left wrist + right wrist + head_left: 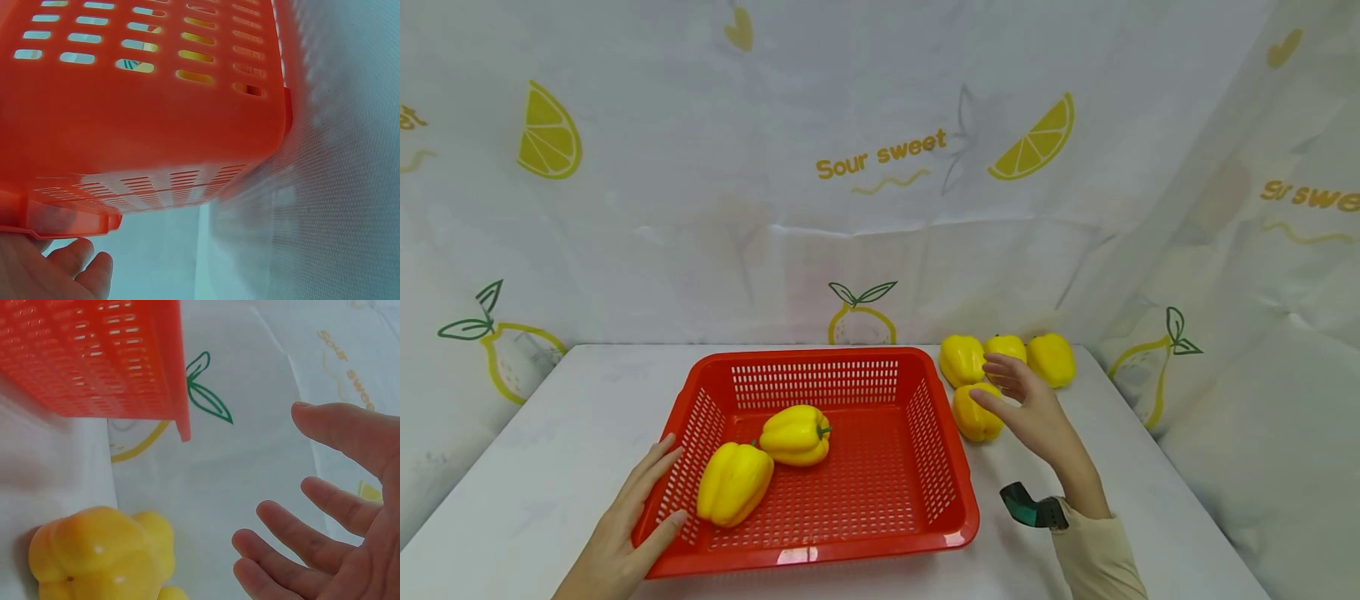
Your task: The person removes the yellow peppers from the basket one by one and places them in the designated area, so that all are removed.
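Observation:
A red plastic basket (pixel 865 546) with slotted walls stands on the table. Two yellow bell peppers lie inside it: one pepper (pixel 734 485) by the left wall, another pepper (pixel 795 435) just behind it. My left hand (pixel 628 521) rests on the basket's left rim, its fingers fairly straight; the left wrist view shows its fingertips at the rim's underside. Over the peppers to the right of the basket hovers my right hand (pixel 1030 412), fingers spread and holding nothing. Nearest to it is a pepper (pixel 976 414), which in the right wrist view (pixel 94 556) sits apart from the fingers.
Behind that nearest pepper, more yellow peppers stand at the table's back right: one pepper (pixel 962 360) close to the basket, one pepper (pixel 1051 360) at the far right, and another partly hidden between them. A white printed sheet (pixel 700 250) hangs behind the white table (pixel 512 475).

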`<state>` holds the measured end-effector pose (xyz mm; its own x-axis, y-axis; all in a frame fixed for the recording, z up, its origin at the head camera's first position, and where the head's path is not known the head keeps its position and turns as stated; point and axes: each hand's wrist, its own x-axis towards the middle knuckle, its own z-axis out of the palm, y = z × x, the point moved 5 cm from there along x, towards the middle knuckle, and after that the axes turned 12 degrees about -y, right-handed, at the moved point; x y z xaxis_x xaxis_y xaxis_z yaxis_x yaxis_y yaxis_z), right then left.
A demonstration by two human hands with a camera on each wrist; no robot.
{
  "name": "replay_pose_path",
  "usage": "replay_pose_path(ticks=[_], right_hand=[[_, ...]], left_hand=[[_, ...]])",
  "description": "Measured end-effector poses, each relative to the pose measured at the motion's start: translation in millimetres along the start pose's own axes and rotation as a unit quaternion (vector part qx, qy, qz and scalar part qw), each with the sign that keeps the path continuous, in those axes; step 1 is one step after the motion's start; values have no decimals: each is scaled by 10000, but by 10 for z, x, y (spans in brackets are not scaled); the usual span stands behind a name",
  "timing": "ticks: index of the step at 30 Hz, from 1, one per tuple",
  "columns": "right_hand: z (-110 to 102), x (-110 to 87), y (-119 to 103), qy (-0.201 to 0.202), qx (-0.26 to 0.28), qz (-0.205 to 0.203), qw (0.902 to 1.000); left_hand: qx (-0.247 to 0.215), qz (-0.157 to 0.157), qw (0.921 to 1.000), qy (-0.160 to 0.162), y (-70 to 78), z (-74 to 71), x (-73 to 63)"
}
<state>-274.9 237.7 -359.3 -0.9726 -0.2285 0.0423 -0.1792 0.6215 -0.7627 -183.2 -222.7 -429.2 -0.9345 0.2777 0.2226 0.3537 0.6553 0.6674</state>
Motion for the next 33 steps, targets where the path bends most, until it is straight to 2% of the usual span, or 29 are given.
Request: replay_pose_path(ticks=[8, 15, 21, 26, 33], right_hand=[[21, 54, -218, -75, -107, -354, 9993], [77, 148, -431, -258, -117, -529, 9982], [165, 227, -602, -489, -83, -598, 9970], [238, 295, -764, -630, -190, -741, 9951], [389, 407, -940, -898, -317, -911, 9913]], left_hand=[[-17, 64, 10000, 35, 1, 3, -6], [62, -115, 9999, -24, -25, 4, -6], [27, -72, 10000, -24, -15, 3, -3], [159, -234, 9996, -94, -26, -1, 3], [11, -4, 10000, -8, -1, 4, 0]])
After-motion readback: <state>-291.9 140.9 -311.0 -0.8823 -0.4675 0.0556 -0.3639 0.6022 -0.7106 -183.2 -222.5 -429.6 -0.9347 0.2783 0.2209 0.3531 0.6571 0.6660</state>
